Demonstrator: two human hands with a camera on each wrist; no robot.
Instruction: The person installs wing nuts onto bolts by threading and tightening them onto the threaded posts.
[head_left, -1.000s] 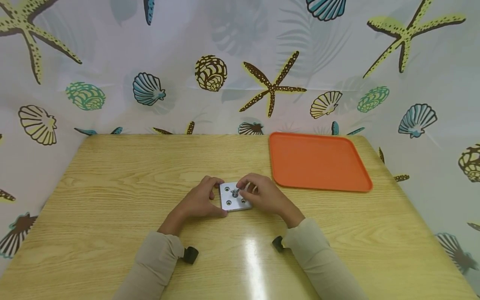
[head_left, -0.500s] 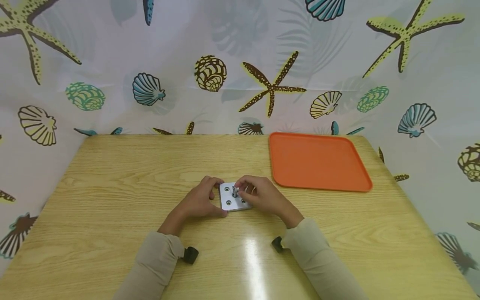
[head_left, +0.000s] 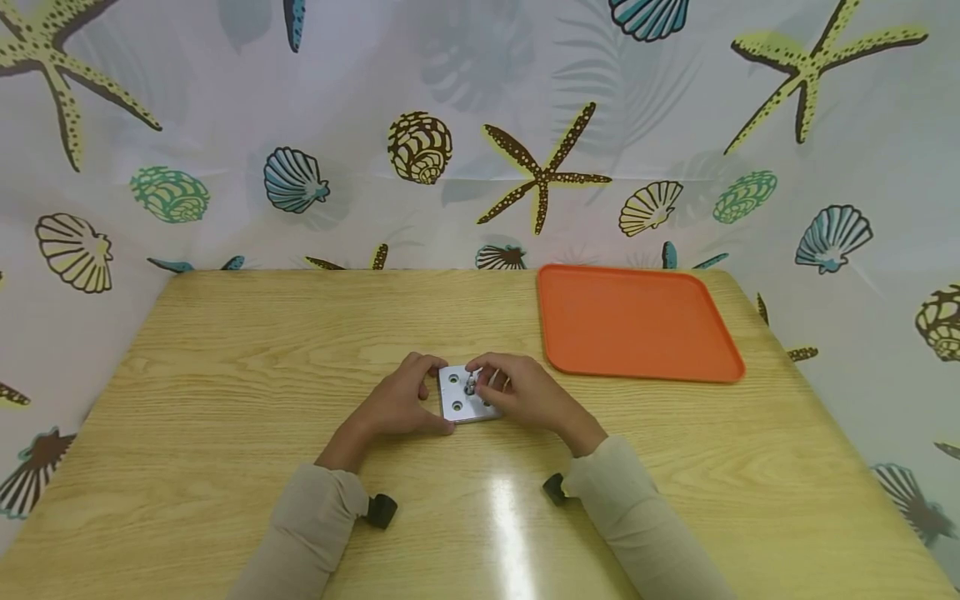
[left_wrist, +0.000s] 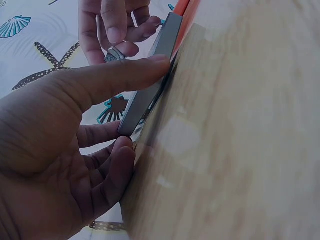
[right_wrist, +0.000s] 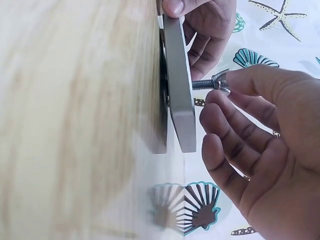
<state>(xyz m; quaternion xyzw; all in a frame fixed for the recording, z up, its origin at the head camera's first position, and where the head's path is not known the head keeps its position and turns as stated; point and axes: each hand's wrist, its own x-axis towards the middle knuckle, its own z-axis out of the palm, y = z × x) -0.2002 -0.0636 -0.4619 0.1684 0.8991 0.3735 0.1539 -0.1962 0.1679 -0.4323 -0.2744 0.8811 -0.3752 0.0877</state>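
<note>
A flat silver metal plate [head_left: 471,412] with several round holes lies near the middle of the table. My left hand [head_left: 401,402] grips its left side, thumb at the near edge and fingers at the far edge. From the plate's centre a threaded bolt [right_wrist: 201,84] sticks up, seen side-on in the right wrist view. A wing nut [right_wrist: 220,83] sits at the bolt's outer end, with bare thread between it and the plate. My right hand [head_left: 528,393] pinches the wing nut at the fingertips, partly hiding it in the head view. The left wrist view shows the plate's edge under my left thumb [left_wrist: 145,70].
An orange tray [head_left: 637,325] lies at the table's back right, beyond my right hand. The wood-grain table [head_left: 247,358] meets a cloth backdrop [head_left: 345,100] printed with shells and starfish. Black wrist pieces [head_left: 381,510] hang below both sleeves.
The wing nut's wings have turned on the bolt, and my right fingers have shifted slightly around it. My left hand and the plate have stayed in place.
</note>
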